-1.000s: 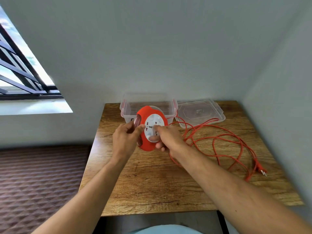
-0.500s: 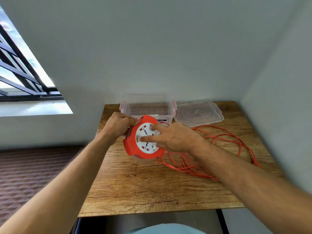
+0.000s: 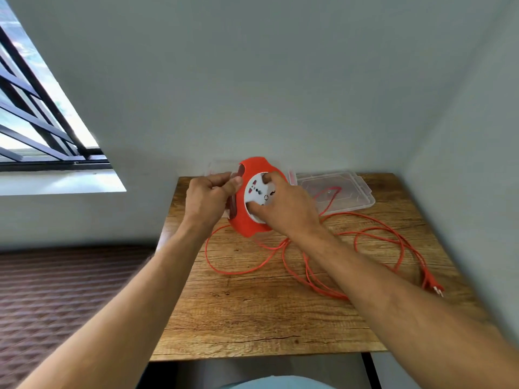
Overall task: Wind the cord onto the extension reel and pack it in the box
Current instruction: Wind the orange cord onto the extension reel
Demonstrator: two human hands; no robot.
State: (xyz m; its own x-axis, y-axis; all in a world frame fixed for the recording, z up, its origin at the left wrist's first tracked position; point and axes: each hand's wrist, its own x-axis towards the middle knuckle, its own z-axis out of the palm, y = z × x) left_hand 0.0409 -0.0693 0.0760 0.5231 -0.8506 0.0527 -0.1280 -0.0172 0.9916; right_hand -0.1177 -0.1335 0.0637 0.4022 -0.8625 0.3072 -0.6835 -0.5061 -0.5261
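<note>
I hold an orange extension reel (image 3: 254,167) with a white socket face (image 3: 256,190) upright above the wooden table (image 3: 252,318). My left hand (image 3: 209,199) grips its left rim. My right hand (image 3: 283,206) lies on the socket face with fingers pressed into it. The orange cord (image 3: 362,245) hangs from the reel and lies in loose loops on the table, ending in a plug (image 3: 431,286) at the right. The clear box (image 3: 217,167) stands behind the reel, mostly hidden by it and my hands.
The clear lid (image 3: 351,189) lies flat at the table's back right, with a cord loop over it. Walls close off the back and right side. A barred window (image 3: 42,130) is at the left, and brown patterned floor (image 3: 56,290) lies beside the table.
The reel has tilted and risen in front of the box. My right hand has turned on the socket face. A cord loop now lies to the left, under the reel.
</note>
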